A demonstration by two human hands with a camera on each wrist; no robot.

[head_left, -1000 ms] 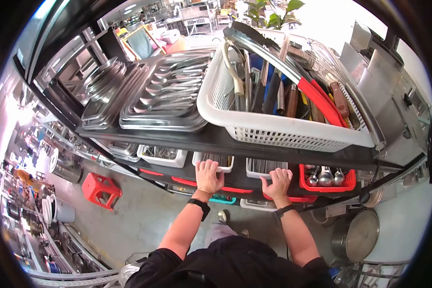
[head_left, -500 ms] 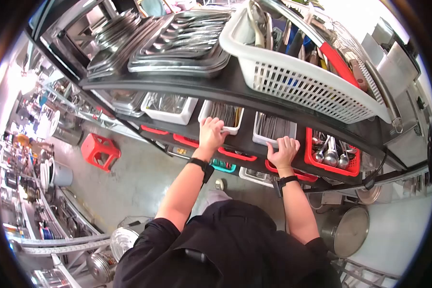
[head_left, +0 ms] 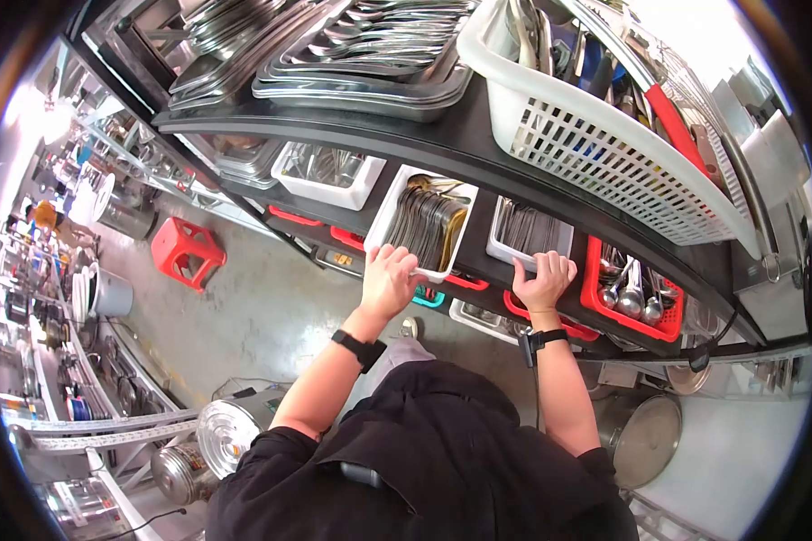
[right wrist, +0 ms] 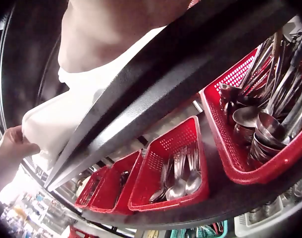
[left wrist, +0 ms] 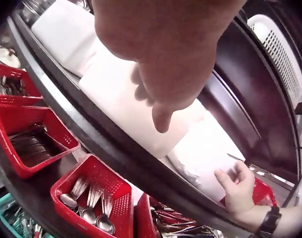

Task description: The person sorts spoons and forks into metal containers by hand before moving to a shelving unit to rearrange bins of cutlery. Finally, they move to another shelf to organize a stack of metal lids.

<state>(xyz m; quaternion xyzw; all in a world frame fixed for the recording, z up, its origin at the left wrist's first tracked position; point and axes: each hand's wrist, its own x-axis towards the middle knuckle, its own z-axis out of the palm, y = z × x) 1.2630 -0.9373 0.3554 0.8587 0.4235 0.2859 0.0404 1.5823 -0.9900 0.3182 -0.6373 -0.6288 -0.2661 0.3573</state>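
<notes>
While the left hand (head_left: pixel 390 283) is gripping the white cutlery bin (head_left: pixel 386 209), now sliding farther out, the right hand (head_left: pixel 546 283) is gripping the neighbouring bin (head_left: pixel 505 256).

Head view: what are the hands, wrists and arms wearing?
The left hand and right hand wear no gloves. A black strap with a dark, boxy piece circles each wrist; a thin dark cable hangs beside the right one. The black sleeves are short.
</notes>
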